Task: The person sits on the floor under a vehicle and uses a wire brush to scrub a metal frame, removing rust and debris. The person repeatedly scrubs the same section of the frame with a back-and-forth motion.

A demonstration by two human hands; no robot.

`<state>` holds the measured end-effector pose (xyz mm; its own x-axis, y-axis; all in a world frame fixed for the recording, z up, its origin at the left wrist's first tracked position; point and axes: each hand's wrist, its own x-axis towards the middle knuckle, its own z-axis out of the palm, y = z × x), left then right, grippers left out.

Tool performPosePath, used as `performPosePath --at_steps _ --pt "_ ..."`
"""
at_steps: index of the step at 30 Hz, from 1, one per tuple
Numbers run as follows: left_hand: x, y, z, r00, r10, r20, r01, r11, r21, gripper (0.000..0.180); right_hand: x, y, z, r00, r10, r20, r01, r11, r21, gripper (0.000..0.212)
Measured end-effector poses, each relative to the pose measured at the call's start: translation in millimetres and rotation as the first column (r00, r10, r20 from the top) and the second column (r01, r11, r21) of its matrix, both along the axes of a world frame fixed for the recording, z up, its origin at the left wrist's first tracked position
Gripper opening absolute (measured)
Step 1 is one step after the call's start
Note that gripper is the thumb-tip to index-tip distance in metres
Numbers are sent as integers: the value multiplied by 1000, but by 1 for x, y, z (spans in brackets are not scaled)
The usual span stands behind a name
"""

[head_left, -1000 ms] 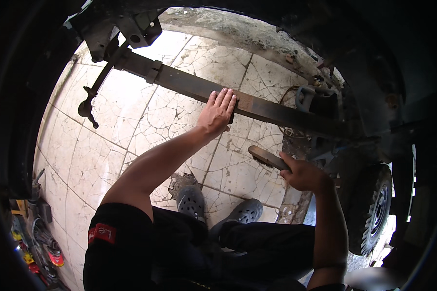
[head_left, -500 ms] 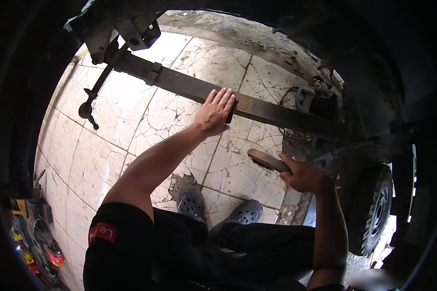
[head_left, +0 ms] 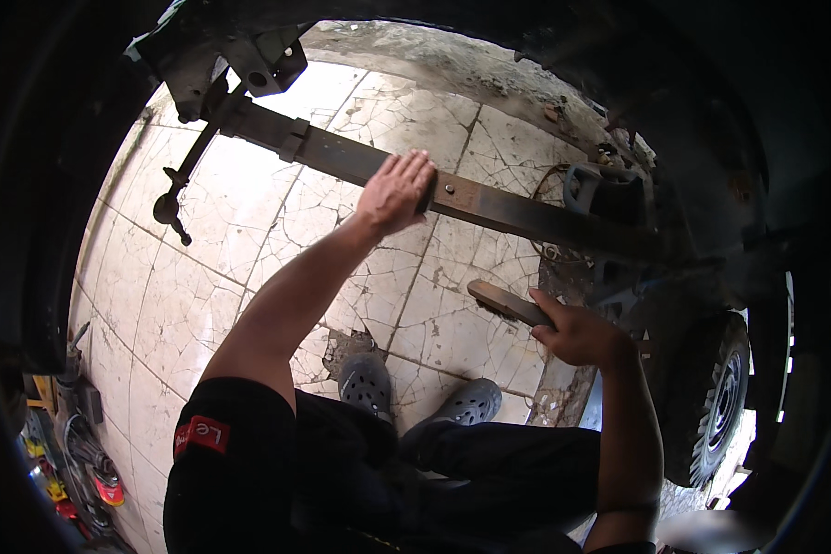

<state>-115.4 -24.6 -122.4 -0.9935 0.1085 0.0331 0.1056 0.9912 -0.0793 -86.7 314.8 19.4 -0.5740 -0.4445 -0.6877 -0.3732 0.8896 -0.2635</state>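
A long dark steel leaf spring (head_left: 517, 217) crosses in front of me, with a band clip (head_left: 293, 140) round its left part. My left hand (head_left: 394, 194) lies on the middle of the spring, fingers stretched out side by side. A dark edge shows beside its palm; whether that is a thing under the hand or shadow, I cannot tell. Just right of the fingers, a small round bolt head (head_left: 450, 187) sits on a rusty brown patch. Lower right, my right hand (head_left: 579, 332) grips a wooden-backed brush (head_left: 503, 303), its dark bristles facing down, apart from the spring.
Dark vehicle bodywork surrounds the view. A bracket (head_left: 266, 69) and a rod with a ball-shaped end (head_left: 166, 209) are at the spring's left. A treaded tire (head_left: 711, 406) stands at right. Tools (head_left: 83, 452) lie lower left. Cracked tiles (head_left: 240, 217) lie below.
My left hand has slid a little leftward along the spring, and the bolt head and more of the rusty patch now show. The right hand with the brush has barely moved.
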Motion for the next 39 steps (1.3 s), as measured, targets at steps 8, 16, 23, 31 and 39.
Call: performPosePath --at_steps 8,16,23,31,39 --pt "19 13 7 999 43 -10 -43 999 28 107 -1 4 1 999 -13 53 13 1000 3 66" --pt "2 5 14 994 107 28 -106 994 -14 106 3 -3 2 999 18 44 -18 1000 -20 66" --pt "26 12 11 998 38 45 -39 999 17 104 0 5 -5 1000 30 9 -30 999 27 67" --pt "16 -30 28 967 242 83 -235 969 -77 108 4 -1 -4 998 31 54 -29 999 -34 67" --pt "33 14 11 994 15 104 -13 1000 -13 105 5 -9 -5 997 61 48 -59 998 -24 67"
